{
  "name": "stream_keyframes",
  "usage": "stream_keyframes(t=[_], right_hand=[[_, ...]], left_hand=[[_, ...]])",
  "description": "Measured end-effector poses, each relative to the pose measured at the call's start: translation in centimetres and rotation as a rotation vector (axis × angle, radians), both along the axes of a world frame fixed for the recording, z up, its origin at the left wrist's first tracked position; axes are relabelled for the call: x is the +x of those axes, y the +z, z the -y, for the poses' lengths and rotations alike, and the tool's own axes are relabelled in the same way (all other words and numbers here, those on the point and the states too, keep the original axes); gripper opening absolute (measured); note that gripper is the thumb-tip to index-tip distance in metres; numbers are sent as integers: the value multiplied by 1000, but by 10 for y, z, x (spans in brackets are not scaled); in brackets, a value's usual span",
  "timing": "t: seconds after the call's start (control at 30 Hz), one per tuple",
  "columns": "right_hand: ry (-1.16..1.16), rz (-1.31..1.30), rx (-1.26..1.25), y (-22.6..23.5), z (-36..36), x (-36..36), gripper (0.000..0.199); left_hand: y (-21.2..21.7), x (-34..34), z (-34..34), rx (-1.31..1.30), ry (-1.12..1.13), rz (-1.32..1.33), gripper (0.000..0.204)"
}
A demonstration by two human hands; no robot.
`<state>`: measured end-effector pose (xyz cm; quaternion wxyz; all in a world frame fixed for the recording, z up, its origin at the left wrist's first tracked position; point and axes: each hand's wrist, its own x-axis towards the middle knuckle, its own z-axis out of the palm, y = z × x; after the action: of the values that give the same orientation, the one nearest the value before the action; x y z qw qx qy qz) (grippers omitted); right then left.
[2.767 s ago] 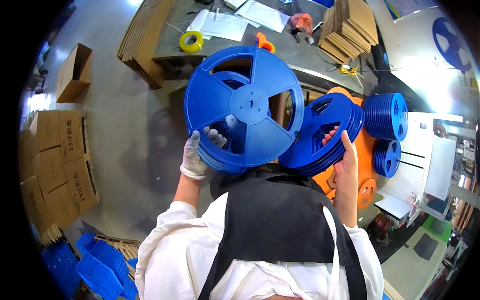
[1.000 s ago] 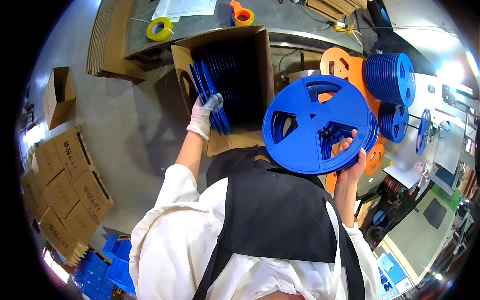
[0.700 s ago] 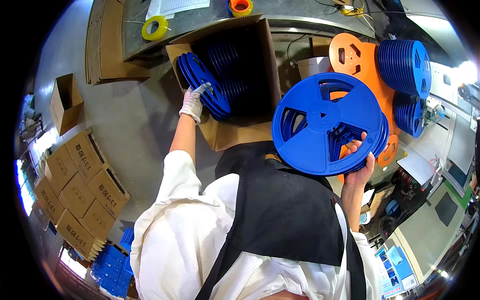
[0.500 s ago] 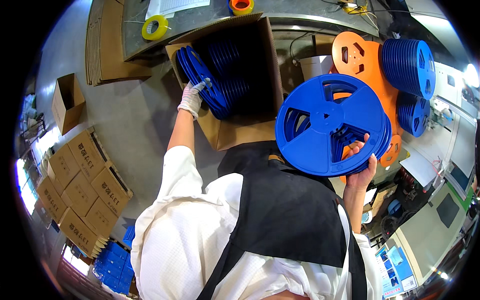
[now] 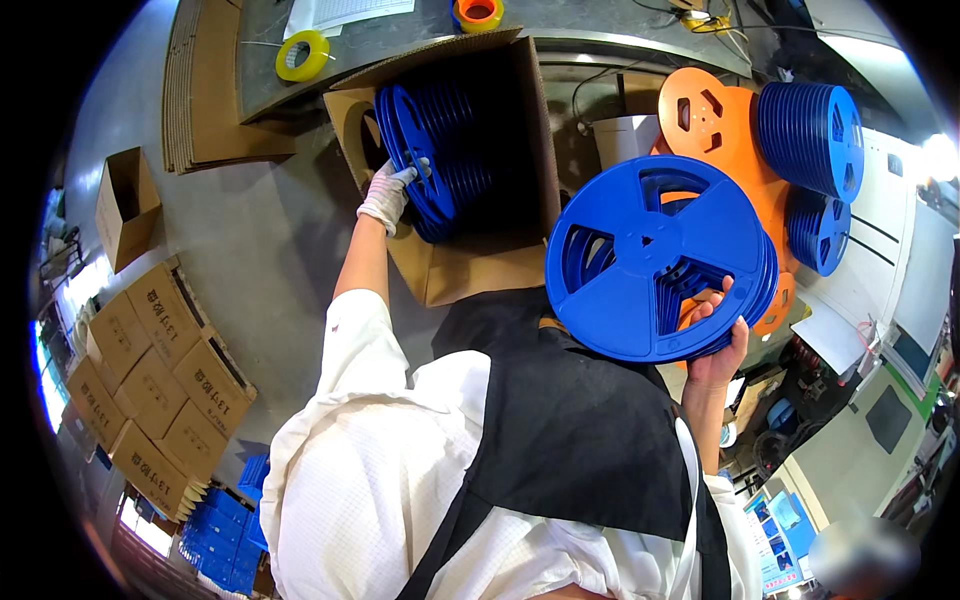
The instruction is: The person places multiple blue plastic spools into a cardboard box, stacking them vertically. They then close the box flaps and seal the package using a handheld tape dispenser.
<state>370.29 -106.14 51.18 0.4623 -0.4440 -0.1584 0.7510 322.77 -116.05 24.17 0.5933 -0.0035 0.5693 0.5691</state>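
Observation:
My left hand (image 5: 388, 195), in a white glove, is inside the left part of an open cardboard box (image 5: 490, 268). Its fingers are closed on the edge of several thin blue reels (image 5: 405, 135), which stand on edge and lean a little. Deeper in the box, more blue reels (image 5: 468, 180) stand in rows, partly lost in shadow. On the right, my bare right hand (image 5: 722, 345) grips a stack of large blue reels (image 5: 640, 285), its fingers through a cut-out and its thumb on the rim. This stack is held beside my apron, with one broad face turned up.
Beyond the right-hand stack stand orange reels (image 5: 690, 110) and an upright blue reel stack (image 5: 800, 140). A grey bench (image 5: 400, 55) at the far side bears yellow tape (image 5: 302, 56). Flattened cardboard (image 5: 205, 100), a small open box (image 5: 128, 210) and stacked cartons (image 5: 160, 390) are on the left.
The reels in my left hand have tipped more upright and shifted right, away from the box's left wall. My right hand keeps its hold on the stack. The whole view has shifted slightly.

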Motion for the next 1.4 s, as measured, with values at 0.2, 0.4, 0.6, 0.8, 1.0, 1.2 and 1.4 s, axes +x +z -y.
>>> stream_keyframes(t=[0.2, 0.4, 0.6, 0.8, 1.0, 1.2, 1.4], right_hand=[[8, 18, 3, 3, 1, -5, 58], [8, 6, 12, 4, 3, -4, 57], [46, -54, 12, 1, 3, -6, 57], [9, -9, -9, 3, 5, -9, 57], [14, 35, -13, 2, 5, -7, 58], [11, 56, 3, 4, 8, -11, 57], [-15, 125, -8, 2, 12, -1, 54]], left_hand=[[3, -3, -8, -3, -33, -12, 33], [17, 7, -6, 21, -5, -3, 34], [-16, -1, 7, -166, -113, -150, 39], [-8, -4, 16, -133, 125, -49, 49], [-18, -7, 16, -100, 154, -15, 51], [-35, 3, 4, -166, 76, -108, 49], [-6, 22, -13, -565, 180, -54, 51]])
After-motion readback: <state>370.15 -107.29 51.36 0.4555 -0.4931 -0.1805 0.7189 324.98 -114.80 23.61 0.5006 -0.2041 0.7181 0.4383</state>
